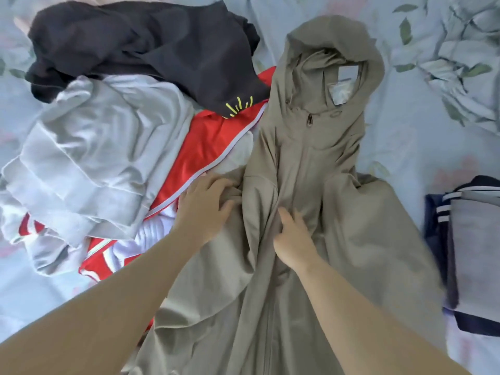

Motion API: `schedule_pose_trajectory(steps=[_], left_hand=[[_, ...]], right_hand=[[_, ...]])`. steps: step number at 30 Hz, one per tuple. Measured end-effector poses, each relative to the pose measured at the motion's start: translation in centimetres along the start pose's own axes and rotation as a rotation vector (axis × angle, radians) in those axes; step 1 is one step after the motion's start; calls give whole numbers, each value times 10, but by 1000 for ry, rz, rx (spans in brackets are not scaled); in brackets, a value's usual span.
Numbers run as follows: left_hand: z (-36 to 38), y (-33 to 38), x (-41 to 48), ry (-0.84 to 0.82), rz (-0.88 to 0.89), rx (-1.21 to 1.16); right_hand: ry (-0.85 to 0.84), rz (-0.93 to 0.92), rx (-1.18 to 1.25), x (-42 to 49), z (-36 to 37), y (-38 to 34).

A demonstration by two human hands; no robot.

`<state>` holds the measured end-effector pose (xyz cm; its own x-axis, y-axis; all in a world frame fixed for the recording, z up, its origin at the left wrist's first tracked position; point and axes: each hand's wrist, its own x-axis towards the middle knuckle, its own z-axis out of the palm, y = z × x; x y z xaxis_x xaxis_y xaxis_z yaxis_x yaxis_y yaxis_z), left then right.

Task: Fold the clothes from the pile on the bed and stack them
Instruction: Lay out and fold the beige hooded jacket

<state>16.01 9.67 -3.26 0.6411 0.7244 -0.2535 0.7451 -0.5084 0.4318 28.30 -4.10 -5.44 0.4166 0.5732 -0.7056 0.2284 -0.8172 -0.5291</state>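
At the centre of the pale blue floral bed sheet (405, 136), the khaki hooded zip-front jacket (338, 212) lies front up. Its long axis runs straight away from the person, hood at the far end. The right hand (292, 239) sits on the zip line at mid-chest, fingers curled, pinching a ridge of fabric. The left hand (205, 204) rests on the bunched left shoulder, fingers together, thumb apart; a closed grip cannot be confirmed. Most of the jacket lies right of both hands. The unfolded pile of black, grey and red garments (108, 131) adjoins the jacket's left edge. The folded stack of navy and grey garments (473, 239) lies right.
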Motion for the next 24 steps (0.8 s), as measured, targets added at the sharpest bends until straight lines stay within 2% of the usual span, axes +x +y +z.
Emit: schedule_pose_trajectory(steps=[5,8,12,14,16,19,21,23,24], left_hand=[[17,-22,-56,268,44,67],[32,-31,-86,199,57,138],[47,-39,-105,-18,132,435],[48,-41,-105,-60,149,509],[44,-42,-101,-29,161,504],[40,-50,-93,51,221,315],[22,-50,-82,73,155,-9],[-12,-50,-62,184,-82,-323],[-31,-55,-50,300,-240,-421]], right_hand=[[19,82,-113,-18,26,-3],[-45,182,-98,-23,34,-9],[-112,237,-97,-16,33,-13],[-128,241,-96,-12,33,-12],[-135,252,-108,-12,35,-11],[-133,256,-133,-12,39,-11],[-139,256,-129,-11,39,-10],[-150,260,-139,-9,39,-10],[-156,266,-153,-8,38,-10]])
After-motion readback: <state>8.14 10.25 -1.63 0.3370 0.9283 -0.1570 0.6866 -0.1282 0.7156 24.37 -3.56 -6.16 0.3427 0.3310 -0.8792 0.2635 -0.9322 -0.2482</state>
